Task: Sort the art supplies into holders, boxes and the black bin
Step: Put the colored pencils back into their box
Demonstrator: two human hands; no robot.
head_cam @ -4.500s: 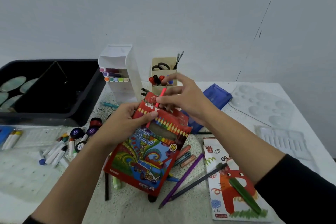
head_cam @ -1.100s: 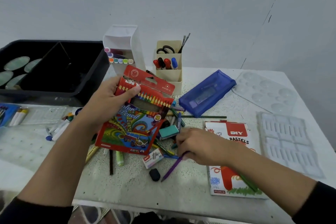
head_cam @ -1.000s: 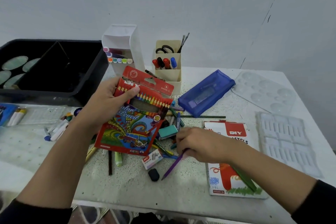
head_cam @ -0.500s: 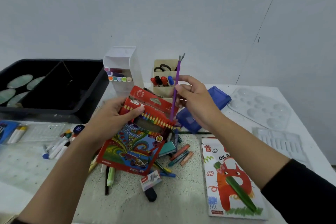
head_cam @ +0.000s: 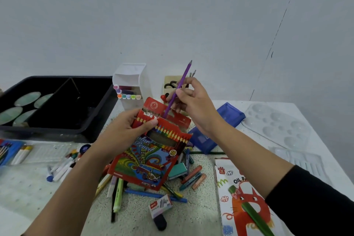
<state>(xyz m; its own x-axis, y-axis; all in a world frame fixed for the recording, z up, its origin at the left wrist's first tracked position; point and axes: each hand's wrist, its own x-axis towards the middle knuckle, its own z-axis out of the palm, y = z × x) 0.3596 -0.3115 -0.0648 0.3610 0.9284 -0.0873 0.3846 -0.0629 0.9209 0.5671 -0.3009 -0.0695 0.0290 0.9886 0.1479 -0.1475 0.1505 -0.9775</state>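
My left hand [head_cam: 124,130] grips the red colour pencil box [head_cam: 151,157] near its open top and holds it tilted above the table. My right hand [head_cam: 193,103] pinches a purple pencil [head_cam: 177,90] with its point up; the lower end sits in the box's open mouth by the raised flap [head_cam: 164,109]. Under the box lies a heap of loose pencils, crayons and markers [head_cam: 183,180]. The black bin [head_cam: 57,105] stands at the back left.
A white marker holder [head_cam: 132,84] and a beige pen holder [head_cam: 172,84] stand behind my hands. A blue case [head_cam: 226,120], an oil pastel box [head_cam: 243,197], clear palettes [head_cam: 277,124], a staple box [head_cam: 161,207] and white markers [head_cam: 61,168] lie around.
My right hand picked the purple pencil off the table, lifted it upright and brought its lower end into the box's mouth. My left hand keeps hold of the box.
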